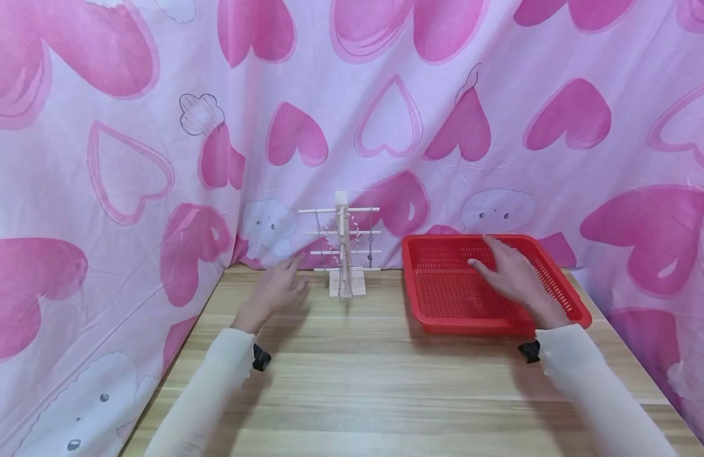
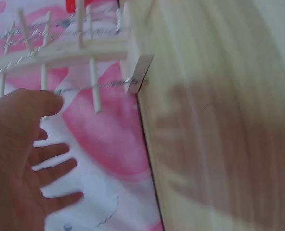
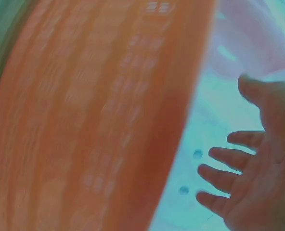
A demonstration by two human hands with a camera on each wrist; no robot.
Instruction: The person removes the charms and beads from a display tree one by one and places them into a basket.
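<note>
The stand (image 1: 343,231) is pale, light wood: an upright post on a flat base, with thin rods sticking out in several tiers. Fine silver-looking chains and a necklace of pale beads (image 1: 357,231) hang from it; one chain on the right side carries a small dark piece (image 1: 370,257). It stands upright near the back edge of the tabletop (image 1: 374,400), against the pink heart-patterned curtain (image 1: 297,136).

The left hand (image 1: 274,293) is just left of the stand, its fingers released and spread, holding nothing; whether they touch a rod I cannot tell. The right hand (image 1: 514,276) is over the red plastic basket (image 1: 477,328), its fingers extended, spread and free, apart from the basket in the right wrist view. The basket sits to the right of the stand, showing its mesh floor and slotted walls.
</note>
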